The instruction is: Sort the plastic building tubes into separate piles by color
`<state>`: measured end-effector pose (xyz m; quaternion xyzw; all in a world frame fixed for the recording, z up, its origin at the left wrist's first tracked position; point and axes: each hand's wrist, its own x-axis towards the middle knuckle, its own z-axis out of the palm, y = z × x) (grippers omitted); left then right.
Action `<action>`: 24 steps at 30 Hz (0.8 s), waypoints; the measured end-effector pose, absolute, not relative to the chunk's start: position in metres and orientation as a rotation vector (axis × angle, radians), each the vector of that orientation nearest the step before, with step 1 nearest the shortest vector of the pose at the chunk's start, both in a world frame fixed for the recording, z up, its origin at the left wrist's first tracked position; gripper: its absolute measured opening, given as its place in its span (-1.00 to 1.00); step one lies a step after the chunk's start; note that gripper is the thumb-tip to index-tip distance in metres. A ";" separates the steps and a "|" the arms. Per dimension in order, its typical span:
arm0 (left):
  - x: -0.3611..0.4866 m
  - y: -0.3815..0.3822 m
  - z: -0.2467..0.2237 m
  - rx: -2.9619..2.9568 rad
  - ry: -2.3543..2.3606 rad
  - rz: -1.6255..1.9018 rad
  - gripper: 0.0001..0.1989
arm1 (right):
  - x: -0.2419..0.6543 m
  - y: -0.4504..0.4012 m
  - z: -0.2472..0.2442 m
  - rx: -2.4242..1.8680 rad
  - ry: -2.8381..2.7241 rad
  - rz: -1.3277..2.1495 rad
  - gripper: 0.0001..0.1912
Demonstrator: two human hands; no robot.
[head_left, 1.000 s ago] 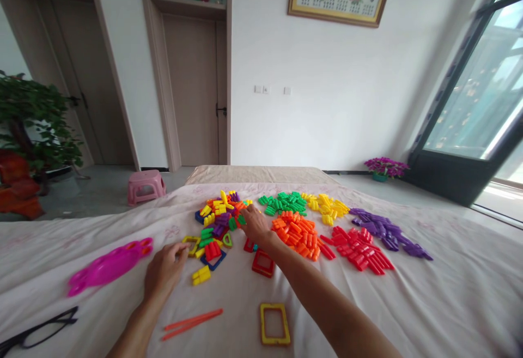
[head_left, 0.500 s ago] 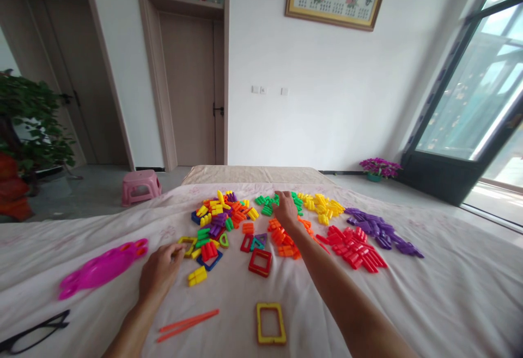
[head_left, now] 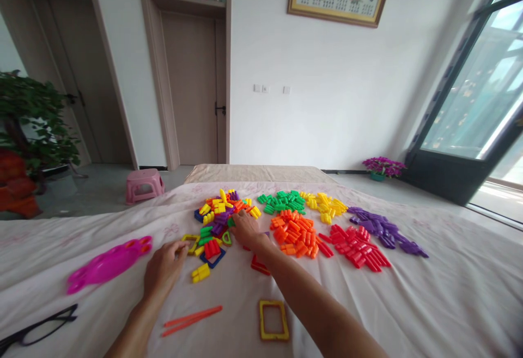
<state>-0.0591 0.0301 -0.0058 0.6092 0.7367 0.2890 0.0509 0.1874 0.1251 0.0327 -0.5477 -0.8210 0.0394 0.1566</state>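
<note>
My left hand rests on the cloth at the left edge of the mixed heap. Its fingers are loosely bent and apart, their tips next to a yellow square frame. My right hand reaches in from the right, its fingers closing on a green block at the heap's right side; its palm side is hidden. Around them lie a red block, a purple block, a blue frame and a yellow block. My right forearm partly covers a red square frame.
Sorted piles of green, orange, yellow, red and purple blocks lie to the right. Nearer are a yellow frame, orange sticks, black glasses and a magenta tray.
My right hand has moved left and nearer, from the green pile to the mixed heap, and carries nothing visible on the way. My left hand stays beside the yellow frame.
</note>
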 end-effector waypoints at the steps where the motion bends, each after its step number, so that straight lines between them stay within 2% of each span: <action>1: -0.059 0.030 -0.005 1.856 2.242 0.881 -0.62 | 0.186 0.127 0.031 -1.584 -2.336 0.115 -0.67; 7: -0.059 0.030 -0.005 1.849 2.230 0.900 -0.62 | 0.198 0.124 0.031 -1.522 -2.159 0.200 -0.80; 13: -0.060 0.031 -0.008 1.869 2.233 0.924 -0.61 | 0.250 0.136 0.056 -1.509 -1.914 0.200 -0.83; 19: -0.058 0.030 -0.006 1.864 2.244 0.911 -0.61 | 0.311 0.152 0.073 -1.721 -1.616 -0.007 -0.65; 24: -0.059 0.031 -0.006 1.861 2.253 0.890 -0.61 | 0.291 0.130 0.058 -1.656 -1.931 0.036 -0.75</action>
